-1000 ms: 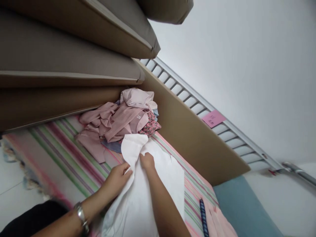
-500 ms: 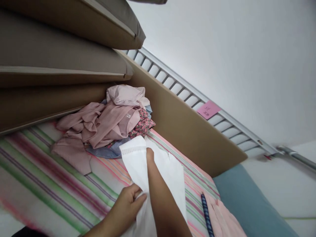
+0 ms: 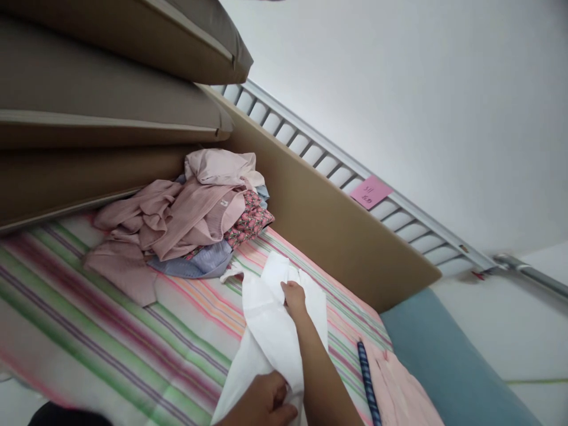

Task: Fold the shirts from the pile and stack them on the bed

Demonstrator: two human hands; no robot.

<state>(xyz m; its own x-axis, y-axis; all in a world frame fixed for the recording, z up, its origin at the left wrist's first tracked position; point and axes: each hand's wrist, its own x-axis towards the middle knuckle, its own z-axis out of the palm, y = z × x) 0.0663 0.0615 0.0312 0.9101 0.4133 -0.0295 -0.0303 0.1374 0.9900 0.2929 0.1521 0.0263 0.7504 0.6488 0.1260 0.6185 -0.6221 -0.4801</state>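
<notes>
- A white garment (image 3: 261,307) lay at the lower centre of the frame, spread on a striped cover (image 3: 110,331), its long axis running from the bottom edge upward and slightly right.
- The right hand (image 3: 295,296) reached in near the centre, its grip pinched closed, thumb and finger on a fold of the white cloth; it was the nearer to the garment's upper end.
- The left hand (image 3: 268,399) worked at the bottom edge, its grip curled in with a fold apparently caught between thumb and fingers.
- The line between the two grips appeared to be the relation that counted: it ran roughly along the garment's length, with a loose panel bulging left of the right wrist.
- A heap of pink clothes (image 3: 195,213) sat left of centre, just beyond the garment's upper-left tip.
</notes>
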